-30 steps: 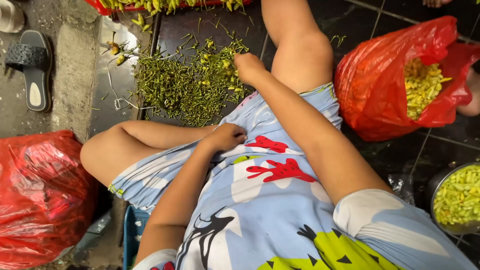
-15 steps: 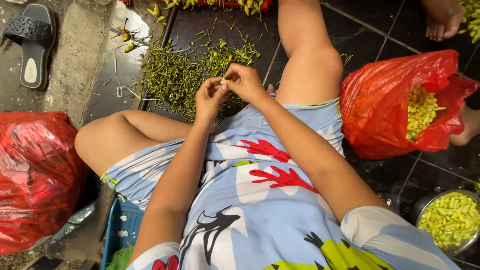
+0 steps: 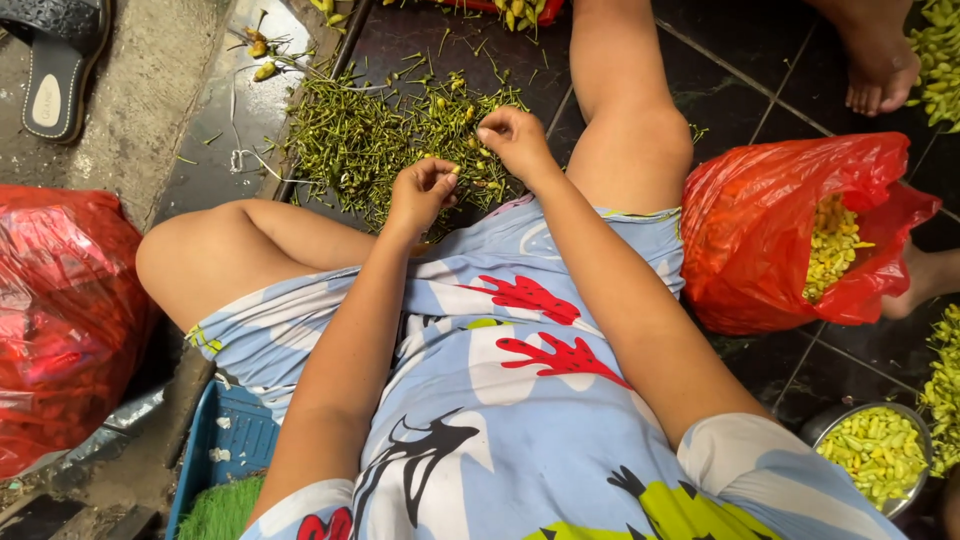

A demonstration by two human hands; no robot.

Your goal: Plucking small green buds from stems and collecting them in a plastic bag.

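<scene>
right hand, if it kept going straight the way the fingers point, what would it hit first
Probably the pile of green stems on the dark floor: the right hand points up-left, directly over it. How high the hand is above the pile is unclear.

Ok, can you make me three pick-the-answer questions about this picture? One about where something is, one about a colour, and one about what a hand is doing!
1. Where is the pile of green stems?
A. on the floor before the hands
B. in the metal bowl
C. on the sandal

2. What colour is the open bag of yellow buds?
A. blue
B. red
C. white

3. What is the left hand doing?
A. lying flat
B. pinching a small bud
C. gripping the bag

Answers: 1 A, stems lie spread on dark tiles; 2 B, its plastic is red; 3 B, fingertips close on a bud.
</scene>
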